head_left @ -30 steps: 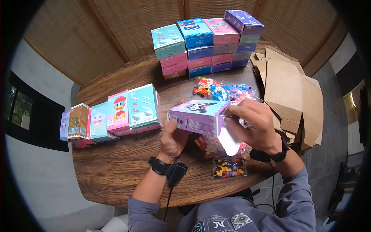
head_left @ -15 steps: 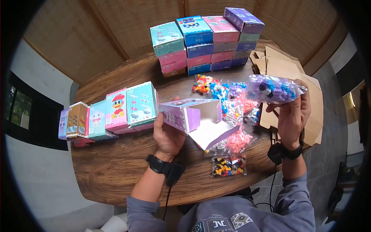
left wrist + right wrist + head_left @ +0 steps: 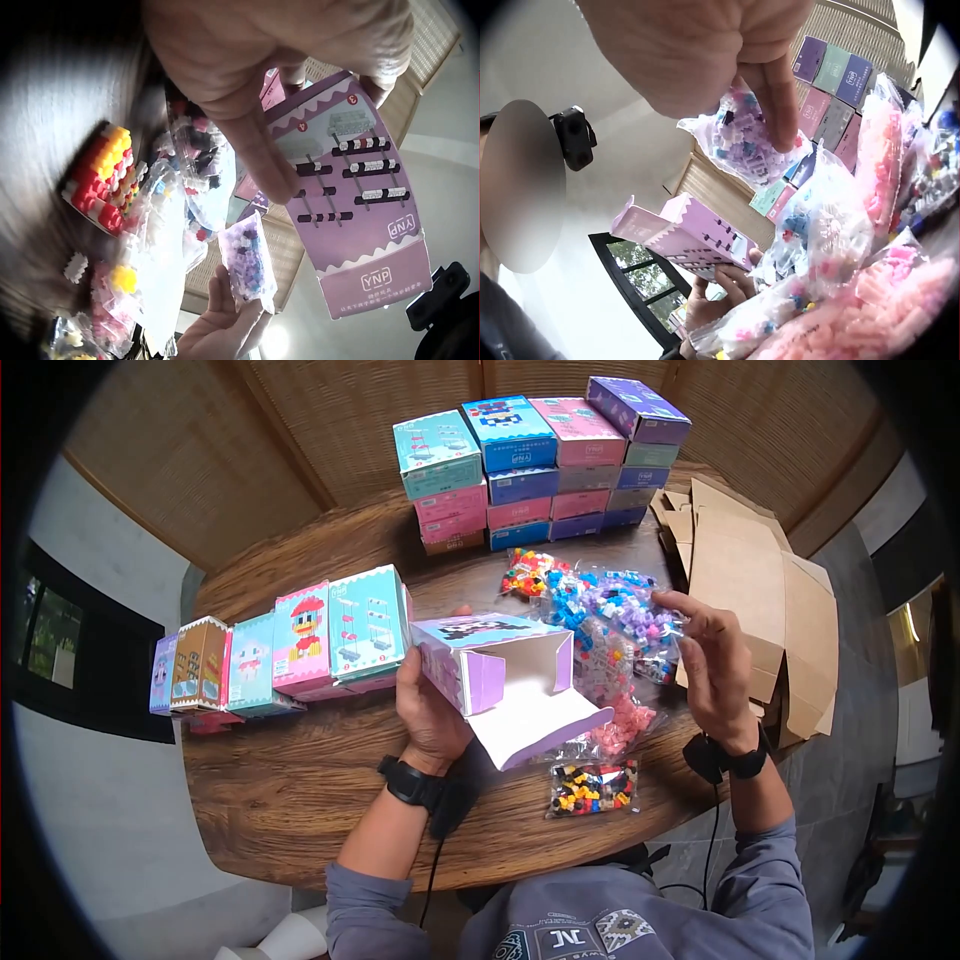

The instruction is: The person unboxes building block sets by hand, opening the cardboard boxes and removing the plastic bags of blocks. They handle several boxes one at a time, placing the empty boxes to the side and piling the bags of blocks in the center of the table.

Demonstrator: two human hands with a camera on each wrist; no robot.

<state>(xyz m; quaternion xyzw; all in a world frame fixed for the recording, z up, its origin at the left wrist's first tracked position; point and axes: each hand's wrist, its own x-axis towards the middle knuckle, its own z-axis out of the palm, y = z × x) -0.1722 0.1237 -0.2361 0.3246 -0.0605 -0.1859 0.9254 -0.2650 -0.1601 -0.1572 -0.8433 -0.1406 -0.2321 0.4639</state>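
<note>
Placing the bag point(image 3: 638, 610) among the other bags point(image 3: 622, 728) seems the step in hand; the left hand point(image 3: 435, 715) grips the open box point(image 3: 487, 682) above the table point(image 3: 330, 795), while the right hand's point(image 3: 720, 675) grip cannot be told, the views disagreeing. Next move calls for full release and a lift clear of the cardboard point(image 3: 735, 585) edge; bare wood nearer the body gives room.

Head view: from above, facing steeply down across brown wooden table point(image 3: 290, 800). Left wrist: close, turned sideways, purple printed cardboard box point(image 3: 360, 225) right of centre. Right wrist: tilted upward, clear bags of pastel plastic bricks point(image 3: 877, 300) near, lower right. All share box.
</note>
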